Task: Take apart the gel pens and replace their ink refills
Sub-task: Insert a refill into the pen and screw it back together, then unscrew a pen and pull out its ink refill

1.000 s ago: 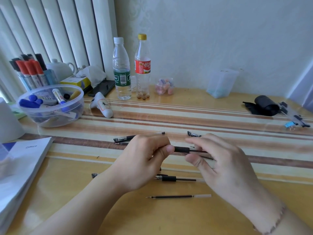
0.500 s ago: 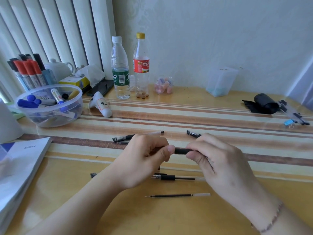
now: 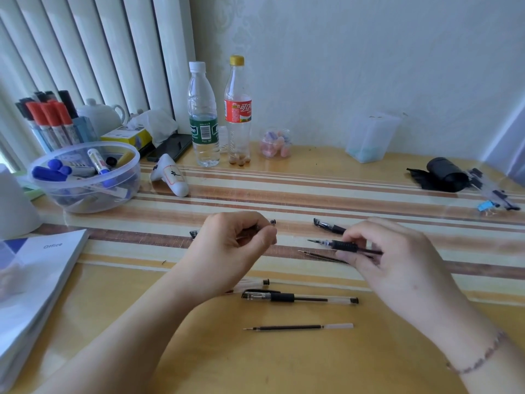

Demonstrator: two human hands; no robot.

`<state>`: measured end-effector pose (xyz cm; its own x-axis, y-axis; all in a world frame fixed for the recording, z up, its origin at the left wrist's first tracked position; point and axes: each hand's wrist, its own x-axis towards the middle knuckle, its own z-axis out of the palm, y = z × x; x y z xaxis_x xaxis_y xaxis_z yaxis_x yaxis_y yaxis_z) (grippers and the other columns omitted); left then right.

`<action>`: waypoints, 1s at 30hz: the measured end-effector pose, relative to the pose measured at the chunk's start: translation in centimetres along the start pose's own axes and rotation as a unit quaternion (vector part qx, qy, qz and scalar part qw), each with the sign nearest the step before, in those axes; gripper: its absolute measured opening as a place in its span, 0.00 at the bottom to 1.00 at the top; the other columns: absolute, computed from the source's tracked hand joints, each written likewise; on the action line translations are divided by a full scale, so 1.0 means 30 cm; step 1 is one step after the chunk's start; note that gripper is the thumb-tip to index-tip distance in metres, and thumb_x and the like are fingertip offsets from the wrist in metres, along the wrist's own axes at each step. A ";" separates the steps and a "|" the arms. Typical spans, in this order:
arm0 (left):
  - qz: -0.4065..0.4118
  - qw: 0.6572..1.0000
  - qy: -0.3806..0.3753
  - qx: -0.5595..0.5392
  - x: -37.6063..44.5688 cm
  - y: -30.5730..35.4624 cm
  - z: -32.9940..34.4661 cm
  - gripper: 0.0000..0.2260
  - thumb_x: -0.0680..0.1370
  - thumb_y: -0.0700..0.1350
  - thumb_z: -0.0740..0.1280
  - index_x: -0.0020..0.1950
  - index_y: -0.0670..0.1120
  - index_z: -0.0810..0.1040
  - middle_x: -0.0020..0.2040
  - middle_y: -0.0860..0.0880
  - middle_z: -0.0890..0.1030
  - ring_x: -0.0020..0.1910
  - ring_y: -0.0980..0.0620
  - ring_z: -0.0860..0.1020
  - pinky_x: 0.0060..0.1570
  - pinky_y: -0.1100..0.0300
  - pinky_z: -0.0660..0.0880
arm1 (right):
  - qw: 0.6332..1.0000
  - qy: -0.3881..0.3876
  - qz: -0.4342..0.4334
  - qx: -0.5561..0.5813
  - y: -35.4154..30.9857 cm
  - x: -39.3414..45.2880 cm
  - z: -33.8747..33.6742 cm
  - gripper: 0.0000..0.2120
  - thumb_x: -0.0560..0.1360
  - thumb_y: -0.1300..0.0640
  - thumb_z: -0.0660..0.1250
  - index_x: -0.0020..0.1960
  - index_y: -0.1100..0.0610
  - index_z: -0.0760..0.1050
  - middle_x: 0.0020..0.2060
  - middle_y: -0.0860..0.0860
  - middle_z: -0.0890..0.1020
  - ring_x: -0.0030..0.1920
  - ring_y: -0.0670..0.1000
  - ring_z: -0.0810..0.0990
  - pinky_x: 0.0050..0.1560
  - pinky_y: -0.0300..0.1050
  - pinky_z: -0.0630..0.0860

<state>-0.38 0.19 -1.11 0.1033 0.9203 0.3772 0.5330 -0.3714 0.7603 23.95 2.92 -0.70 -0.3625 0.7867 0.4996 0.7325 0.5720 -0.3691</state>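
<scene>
Two hands worked above a striped wooden table (image 3: 369, 177). The left hand (image 3: 227, 251) had its fingers curled round a clear pen barrel (image 3: 268, 224), whose dark end cap showed just past the fingertips; most of the barrel was hidden inside the fist. The right hand (image 3: 397, 260) pinched the black rubber grip section (image 3: 343, 246) of the same pen between thumb and fingers, with the tip pointing left and a thin dark refill running out behind it toward the palm. The two halves were held apart, not touching.

Just below the grip section lay another thin refill (image 3: 321, 255) on the table, partly under the right fingers. A black pen cap (image 3: 326, 225) lay beyond the right hand. Nearer the person lay a whole gel pen (image 3: 301, 297) with its cap on, and close behind it another clear pen (image 3: 255, 282), half hidden by the left wrist. Nearest of all lay a loose refill (image 3: 298, 327) with a pale end.

At the far left stood a clear plastic bowl (image 3: 125, 189) of markers, with a stack of paper (image 3: 37, 268) in front of it. Two plastic bottles (image 3: 203, 118) stood by the wall.
</scene>
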 end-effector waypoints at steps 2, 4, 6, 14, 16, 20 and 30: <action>0.032 0.999 0.008 0.012 -0.001 0.001 0.009 0.10 0.79 0.48 0.66 0.41 0.47 0.81 0.28 0.50 0.75 0.27 0.56 0.69 0.28 0.65 0.66 | 1.000 -0.018 -0.010 0.002 -0.007 -0.003 0.007 0.05 0.69 0.50 0.71 0.45 0.48 0.81 0.38 0.39 0.79 0.36 0.45 0.78 0.34 0.49 0.79; 0.090 0.994 -0.010 0.059 -0.005 0.001 0.028 0.08 0.79 0.49 0.67 0.43 0.48 0.82 0.31 0.52 0.77 0.31 0.53 0.73 0.31 0.63 0.70 | 0.998 -0.054 -0.025 0.002 -0.032 -0.012 0.023 0.07 0.71 0.45 0.67 0.45 0.46 0.81 0.38 0.39 0.79 0.37 0.44 0.78 0.34 0.47 0.77; 0.126 0.985 -0.044 0.110 -0.012 -0.001 0.043 0.08 0.78 0.51 0.66 0.45 0.49 0.82 0.34 0.54 0.77 0.34 0.53 0.74 0.33 0.59 0.72 | 0.996 -0.079 -0.038 -0.012 -0.050 -0.020 0.037 0.09 0.72 0.43 0.64 0.46 0.44 0.81 0.39 0.38 0.78 0.37 0.44 0.77 0.32 0.44 0.76; 0.122 0.978 -0.075 0.149 -0.008 -0.021 0.016 0.07 0.79 0.50 0.63 0.46 0.50 0.78 0.38 0.56 0.77 0.38 0.55 0.74 0.37 0.58 0.73 | 0.994 -0.101 0.021 -0.042 0.009 0.002 -0.013 0.07 0.72 0.46 0.67 0.48 0.43 0.82 0.37 0.39 0.80 0.37 0.41 0.78 0.37 0.43 0.77; 0.109 0.980 -0.054 0.157 -0.001 -0.035 -0.008 0.07 0.78 0.52 0.62 0.46 0.51 0.77 0.37 0.56 0.77 0.37 0.54 0.75 0.36 0.55 0.74 | 0.988 -0.104 0.078 -0.081 0.058 0.010 -0.059 0.08 0.72 0.47 0.68 0.50 0.43 0.81 0.35 0.41 0.81 0.35 0.41 0.77 0.37 0.44 0.78; 0.099 0.984 -0.019 0.148 0.006 -0.043 -0.034 0.07 0.78 0.50 0.62 0.44 0.51 0.77 0.37 0.55 0.77 0.37 0.53 0.75 0.36 0.53 0.74 | 0.973 -0.052 0.156 -0.160 0.156 0.019 -0.127 0.08 0.72 0.45 0.68 0.49 0.44 0.81 0.33 0.42 0.80 0.34 0.44 0.77 0.32 0.45 0.75; 0.128 0.972 -0.083 0.177 -0.007 -0.031 0.015 0.09 0.78 0.55 0.61 0.46 0.53 0.78 0.38 0.58 0.75 0.40 0.58 0.73 0.39 0.61 0.72 | 0.994 -0.108 -0.010 0.003 0.000 0.002 -0.027 0.13 0.68 0.37 0.64 0.42 0.42 0.83 0.42 0.34 0.80 0.36 0.43 0.80 0.33 0.44 0.78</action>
<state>-0.52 0.39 -2.13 0.3890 0.8212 0.4175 0.7241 -0.5527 0.4125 24.39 2.78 -0.04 -0.4920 0.8067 0.3275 0.7207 0.5884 -0.3665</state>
